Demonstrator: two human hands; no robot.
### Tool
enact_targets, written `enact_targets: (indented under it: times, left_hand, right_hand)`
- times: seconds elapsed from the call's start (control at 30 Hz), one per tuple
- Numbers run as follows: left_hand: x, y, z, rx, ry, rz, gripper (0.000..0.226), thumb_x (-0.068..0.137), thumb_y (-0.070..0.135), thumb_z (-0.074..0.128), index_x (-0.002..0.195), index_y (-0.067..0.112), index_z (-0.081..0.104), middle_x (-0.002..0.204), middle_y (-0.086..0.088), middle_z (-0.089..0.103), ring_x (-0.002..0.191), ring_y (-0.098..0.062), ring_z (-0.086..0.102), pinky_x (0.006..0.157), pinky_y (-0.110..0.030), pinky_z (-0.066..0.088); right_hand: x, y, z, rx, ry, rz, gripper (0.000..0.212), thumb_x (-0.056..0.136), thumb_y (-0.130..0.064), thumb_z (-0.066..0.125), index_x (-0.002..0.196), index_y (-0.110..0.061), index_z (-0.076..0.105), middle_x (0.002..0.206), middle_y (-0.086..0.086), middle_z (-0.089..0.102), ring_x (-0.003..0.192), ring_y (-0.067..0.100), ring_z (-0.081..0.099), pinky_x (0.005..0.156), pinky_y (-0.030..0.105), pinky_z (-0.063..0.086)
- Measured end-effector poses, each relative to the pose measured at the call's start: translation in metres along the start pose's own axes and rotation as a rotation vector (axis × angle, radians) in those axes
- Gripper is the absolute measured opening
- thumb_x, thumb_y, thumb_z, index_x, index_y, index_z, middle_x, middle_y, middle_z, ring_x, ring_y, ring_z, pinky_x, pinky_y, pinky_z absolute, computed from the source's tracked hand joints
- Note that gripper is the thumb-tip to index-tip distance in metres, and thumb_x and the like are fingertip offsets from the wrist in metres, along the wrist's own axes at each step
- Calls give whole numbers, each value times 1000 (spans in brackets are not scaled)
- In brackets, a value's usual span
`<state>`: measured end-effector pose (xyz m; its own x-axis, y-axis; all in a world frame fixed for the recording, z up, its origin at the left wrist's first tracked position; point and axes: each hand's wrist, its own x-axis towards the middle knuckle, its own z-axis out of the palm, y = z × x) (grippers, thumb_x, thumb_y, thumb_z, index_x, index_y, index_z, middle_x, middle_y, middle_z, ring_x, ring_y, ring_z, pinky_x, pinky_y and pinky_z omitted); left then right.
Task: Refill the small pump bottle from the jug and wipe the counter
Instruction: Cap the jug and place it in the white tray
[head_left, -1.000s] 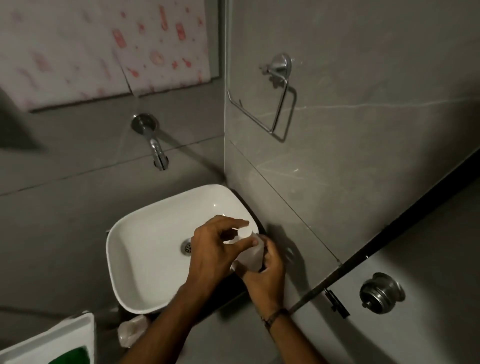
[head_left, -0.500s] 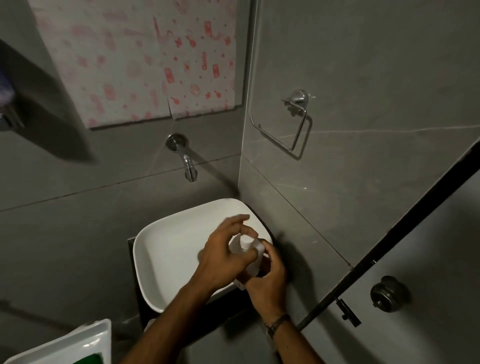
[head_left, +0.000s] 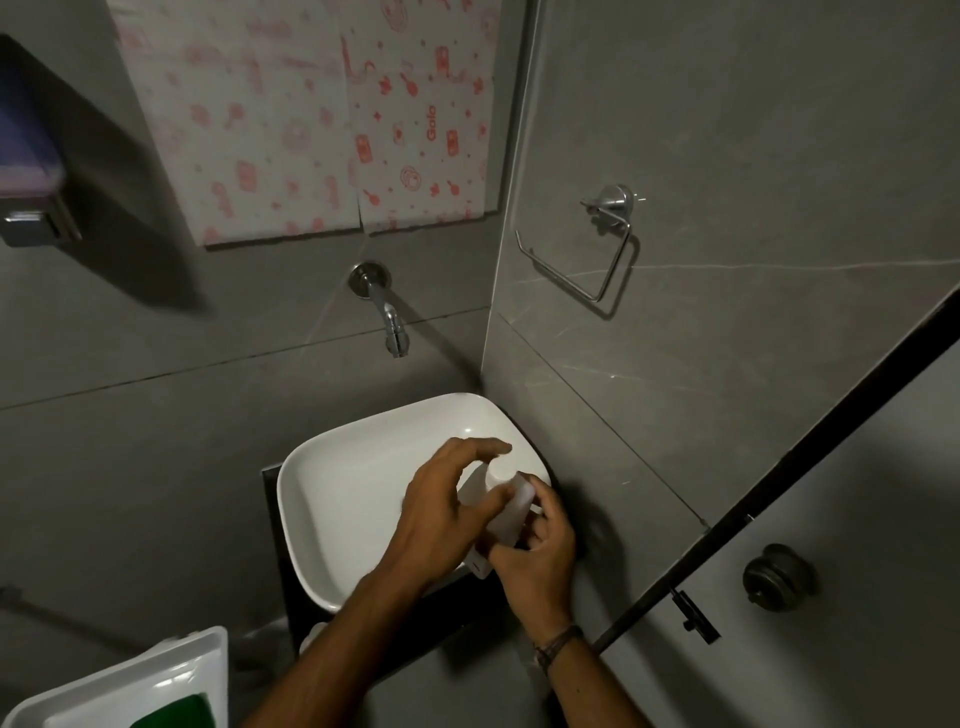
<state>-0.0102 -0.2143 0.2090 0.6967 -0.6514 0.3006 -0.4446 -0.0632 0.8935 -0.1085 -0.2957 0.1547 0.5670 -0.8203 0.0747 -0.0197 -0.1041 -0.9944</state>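
A small white bottle (head_left: 511, 501) is held tilted above the right rim of the white basin (head_left: 332, 483). My right hand (head_left: 537, 556) wraps the bottle's body from below. My left hand (head_left: 444, 512) sits at the bottle's top, thumb and fingers curled around the white cap. The dark counter (head_left: 272, 525) shows as a thin strip beside and under the basin. No jug or cloth can be made out for certain.
A wall tap (head_left: 387, 317) hangs over the basin. A chrome towel ring (head_left: 597, 249) is on the right wall. A dark door edge with a latch (head_left: 693, 616) and knob (head_left: 776, 577) stands at right. A white container with green inside (head_left: 150, 691) sits at bottom left.
The view has tilted up, showing more wall and the patterned paper. Both hands stay on the bottle over the basin's right rim; my left fingers have shifted around its cap.
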Motion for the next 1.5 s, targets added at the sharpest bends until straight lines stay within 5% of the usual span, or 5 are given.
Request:
enact_targets:
  times: [0.13, 1.03, 1.23, 1.37, 1.5]
  left_hand:
    - [-3, -1, 3, -3, -9, -16, 20, 94, 36, 62, 113, 36, 67, 138, 12, 63, 135, -12, 53, 114, -38, 45]
    - [9, 8, 29, -2, 92, -43, 32, 94, 37, 62, 120, 21, 70, 141, 8, 58, 130, -4, 51, 110, -16, 41]
    - [12, 3, 33, -20, 92, -61, 34, 95, 36, 54, 125, 25, 66, 134, 8, 67, 124, -10, 61, 110, -37, 52]
    - [17, 2, 34, 62, 153, -53, 25, 89, 42, 69, 113, 36, 68, 135, 6, 64, 124, -10, 58, 107, -33, 51]
    - [18, 0, 30, -30, 96, -82, 34, 95, 30, 56, 128, 34, 64, 135, 14, 67, 125, -1, 60, 103, -15, 49]
  right_hand:
    - [0, -2, -2, 22, -13, -6, 75, 73, 9, 83, 119, -45, 60, 132, -5, 65, 119, 19, 64, 71, 14, 59]
    - [31, 3, -18, -15, -67, -39, 72, 79, 6, 78, 120, -49, 58, 133, -9, 63, 120, 13, 62, 80, 22, 62]
    - [41, 10, -21, -19, -91, -20, 72, 76, 5, 80, 123, -44, 58, 135, -7, 63, 119, 14, 62, 87, 32, 62]
    - [46, 14, -22, -37, -114, -41, 74, 73, 1, 85, 121, -48, 57, 129, -18, 62, 114, 4, 62, 72, 10, 56]
    - [54, 16, -20, -30, -127, 5, 77, 71, 4, 86, 121, -46, 59, 128, -18, 63, 118, 13, 64, 84, 23, 61]
